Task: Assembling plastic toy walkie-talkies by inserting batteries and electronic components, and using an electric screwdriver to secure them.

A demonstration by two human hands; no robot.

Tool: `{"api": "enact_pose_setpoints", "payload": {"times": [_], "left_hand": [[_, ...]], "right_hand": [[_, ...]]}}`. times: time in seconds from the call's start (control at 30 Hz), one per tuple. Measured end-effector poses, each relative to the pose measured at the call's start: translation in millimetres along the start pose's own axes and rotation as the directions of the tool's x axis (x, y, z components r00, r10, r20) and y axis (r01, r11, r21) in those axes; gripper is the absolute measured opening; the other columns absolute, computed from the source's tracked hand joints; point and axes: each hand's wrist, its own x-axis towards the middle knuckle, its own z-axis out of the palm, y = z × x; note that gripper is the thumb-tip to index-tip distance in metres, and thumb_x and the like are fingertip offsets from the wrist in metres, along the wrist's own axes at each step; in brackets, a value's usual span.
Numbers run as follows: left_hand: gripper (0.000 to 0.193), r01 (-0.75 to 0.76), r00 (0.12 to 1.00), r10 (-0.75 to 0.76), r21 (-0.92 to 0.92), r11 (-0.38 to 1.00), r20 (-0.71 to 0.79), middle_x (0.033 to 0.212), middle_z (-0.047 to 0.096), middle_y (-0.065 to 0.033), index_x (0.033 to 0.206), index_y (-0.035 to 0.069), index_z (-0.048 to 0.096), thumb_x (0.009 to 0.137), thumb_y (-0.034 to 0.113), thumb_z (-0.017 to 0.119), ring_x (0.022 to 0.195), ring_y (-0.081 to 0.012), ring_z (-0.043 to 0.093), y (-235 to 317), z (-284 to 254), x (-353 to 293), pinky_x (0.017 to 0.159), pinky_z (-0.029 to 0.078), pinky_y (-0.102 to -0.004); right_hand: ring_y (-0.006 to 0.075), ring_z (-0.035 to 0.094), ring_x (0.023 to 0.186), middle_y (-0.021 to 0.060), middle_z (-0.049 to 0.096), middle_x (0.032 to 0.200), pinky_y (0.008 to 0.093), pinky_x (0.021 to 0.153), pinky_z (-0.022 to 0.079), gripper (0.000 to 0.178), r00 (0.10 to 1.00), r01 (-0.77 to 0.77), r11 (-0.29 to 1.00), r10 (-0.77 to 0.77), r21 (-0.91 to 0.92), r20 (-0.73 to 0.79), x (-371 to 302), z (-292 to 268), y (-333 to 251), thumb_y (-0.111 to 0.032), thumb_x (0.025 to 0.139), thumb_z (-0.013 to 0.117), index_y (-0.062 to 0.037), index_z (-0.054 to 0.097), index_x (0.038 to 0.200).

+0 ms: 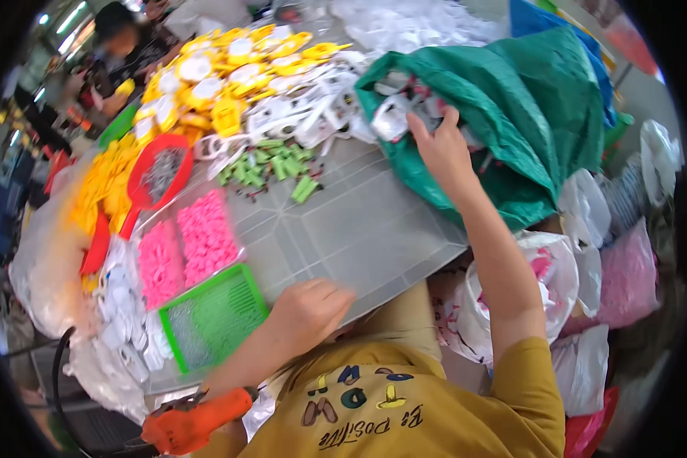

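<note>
The right hand is at the mouth of the green sack, thumb and forefinger spread apart, fingertips right up against the white pieces bunched inside the opening. The sack leans over the right end of the table, its mouth facing left. Over to the left hand: fingers loosely curled at the table's near edge, and whether anything sits inside them cannot be told. Just beside that forearm lies the green tray, small clear-grey bits in its left part, and at its far edge two blocks of pink pieces sit side by side. Nearer the body, an orange power tool shows below the forearm. Further out, short green cylinders scatter near the middle, the red scoop carries a load of screws, and white frames spread beside a big heap of yellow parts. Far left, a co-worker in a dark cap is beyond the heap; at right, an open white bag stands below the sack.
</note>
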Motion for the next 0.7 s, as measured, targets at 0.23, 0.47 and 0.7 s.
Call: {"api": "enact_pose_setpoints", "payload": {"times": [0.23,0.47,0.7], "left_hand": [[0.011,0.135,0.99,-0.142,0.229,0.964,0.013,0.087,0.068,-0.0123,0.097,0.005,0.066,0.092,0.015,0.067,0.079,-0.0343,0.068,-39.6,-6.3,2.3,0.068,0.055,-0.0453],[0.015,0.492,0.863,-0.496,0.369,0.788,-0.092,0.092,0.067,-0.0166,0.103,0.006,0.067,0.093,0.018,0.067,0.092,-0.038,0.067,-100.4,-8.8,43.9,0.076,0.055,-0.05],[0.025,0.331,0.934,-0.25,0.355,0.875,-0.254,0.108,0.061,-0.0152,0.106,0.004,0.069,0.086,0.017,0.077,0.108,-0.0355,0.059,-153.1,27.4,80.4,0.092,0.051,-0.046]], "right_hand": [[0.049,0.053,0.129,0.0334,0.041,0.148,0.0451,0.109,0.047,0.107,0.95,-0.233,0.971,0.239,-0.055,0.199,60.2,74.7,-19.1,-0.054,0.072,0.079,0.0022,0.036,0.152],[0.033,0.06,0.121,0.0203,0.053,0.14,0.0424,0.103,0.05,0.098,0.905,-0.397,0.717,0.204,0.573,0.372,3.8,31.4,1.9,-0.031,0.069,0.084,0.0013,0.041,0.151],[0.0252,0.067,0.105,0.0127,0.06,0.128,0.0433,0.088,0.06,0.085,0.799,-0.59,0.142,-0.037,0.794,0.6,-117.8,1.1,12.1,-0.01,0.082,0.08,-0.0027,0.034,0.154]]}}
